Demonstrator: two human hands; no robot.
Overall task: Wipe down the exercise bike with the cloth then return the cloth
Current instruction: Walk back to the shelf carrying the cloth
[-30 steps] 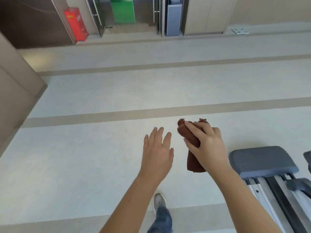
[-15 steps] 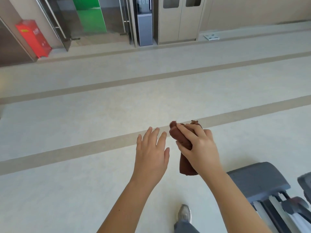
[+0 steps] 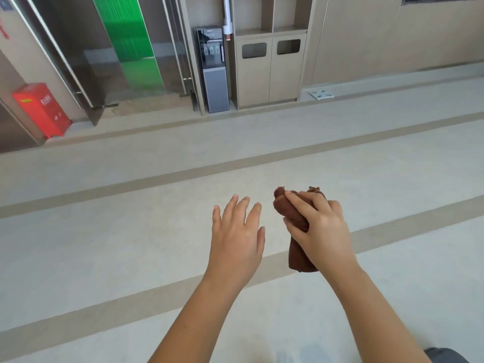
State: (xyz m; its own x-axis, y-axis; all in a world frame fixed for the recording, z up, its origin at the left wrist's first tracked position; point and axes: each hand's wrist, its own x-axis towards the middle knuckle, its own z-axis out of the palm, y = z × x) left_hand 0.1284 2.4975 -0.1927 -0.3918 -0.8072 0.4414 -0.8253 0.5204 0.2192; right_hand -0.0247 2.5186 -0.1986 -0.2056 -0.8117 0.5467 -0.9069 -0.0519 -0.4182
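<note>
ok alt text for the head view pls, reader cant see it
A right hand grips a bunched brown cloth above a pale floor, the left hand open and empty beside it. A water dispenser, cabinet and red box stand along the far wall.

L hand (image 3: 237, 239), R hand (image 3: 324, 231), forearms (image 3: 195, 318) bare.

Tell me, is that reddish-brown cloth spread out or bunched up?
Bunched up. The right hand grips the reddish-brown cloth as a rolled wad: one end pokes out above the grip, the other hangs below it.
</note>
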